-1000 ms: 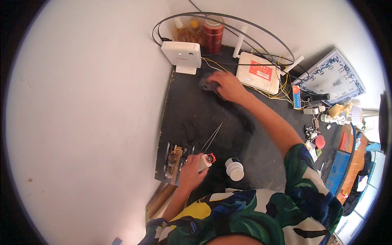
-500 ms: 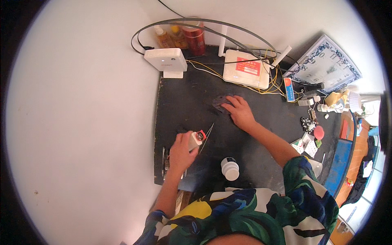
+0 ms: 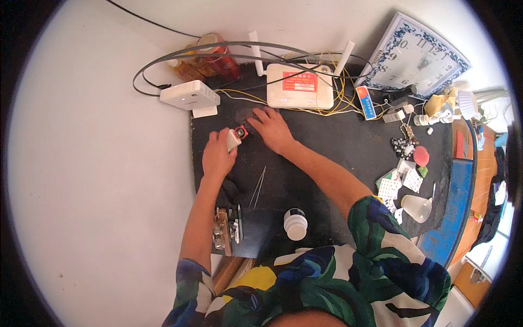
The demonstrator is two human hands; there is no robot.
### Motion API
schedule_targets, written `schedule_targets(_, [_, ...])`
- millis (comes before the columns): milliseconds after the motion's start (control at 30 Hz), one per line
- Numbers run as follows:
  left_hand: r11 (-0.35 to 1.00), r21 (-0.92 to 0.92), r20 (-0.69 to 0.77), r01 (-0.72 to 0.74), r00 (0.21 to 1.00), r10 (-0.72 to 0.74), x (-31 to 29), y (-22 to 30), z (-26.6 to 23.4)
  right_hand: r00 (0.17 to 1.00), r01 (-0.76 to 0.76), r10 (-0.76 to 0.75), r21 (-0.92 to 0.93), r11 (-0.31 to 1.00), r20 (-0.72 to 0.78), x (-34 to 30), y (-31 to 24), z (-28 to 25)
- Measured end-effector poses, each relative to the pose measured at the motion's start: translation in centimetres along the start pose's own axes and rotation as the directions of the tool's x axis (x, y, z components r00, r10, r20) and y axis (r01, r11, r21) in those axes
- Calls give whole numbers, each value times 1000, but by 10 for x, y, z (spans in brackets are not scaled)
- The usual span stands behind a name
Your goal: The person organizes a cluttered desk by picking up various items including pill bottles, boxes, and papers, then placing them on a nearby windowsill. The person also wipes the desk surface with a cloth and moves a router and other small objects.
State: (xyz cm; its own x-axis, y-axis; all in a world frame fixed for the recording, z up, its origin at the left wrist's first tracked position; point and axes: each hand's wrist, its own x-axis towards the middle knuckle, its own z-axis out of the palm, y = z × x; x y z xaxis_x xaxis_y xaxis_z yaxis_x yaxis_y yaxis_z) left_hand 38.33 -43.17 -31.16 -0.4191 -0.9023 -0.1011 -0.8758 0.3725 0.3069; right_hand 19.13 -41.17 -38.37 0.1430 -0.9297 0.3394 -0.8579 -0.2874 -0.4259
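My left hand (image 3: 219, 155) is closed around a small white object with a red-rimmed, dark round end (image 3: 235, 138); its exact kind is unclear. Just to its right, my right hand (image 3: 271, 128) presses its fingers down on a crumpled dark cloth (image 3: 246, 116), which is mostly hidden and hard to tell from the black tabletop (image 3: 327, 158). Nearer to me lies a pair of slim metal tweezers (image 3: 258, 188), untouched. A white bottle with a white lid (image 3: 296, 224) stands close to the front edge.
Behind the hands are a white router (image 3: 299, 87), a smaller white box (image 3: 190, 95) and looping cables. A clock (image 3: 417, 57) leans at the back right. Beads (image 3: 403, 147), cards and a clear cup (image 3: 417, 208) lie right. Small tools (image 3: 223, 231) sit front left.
Both hands have moved farther from me and closer together, the left with the white object, the right with the cloth. The view has shifted, revealing the small tools at front left.
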Motion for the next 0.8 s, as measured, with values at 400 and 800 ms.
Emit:
schedule_targets(400, [986,163,64,-46,997,36,83,23,36,813,-582,576,-101,807,-87,-164,75,-122])
schedule_targets(800, [995,-87,91,-58,994,65,-76,44,53,931,-366,365,-68,928,-33,-76,8,-43])
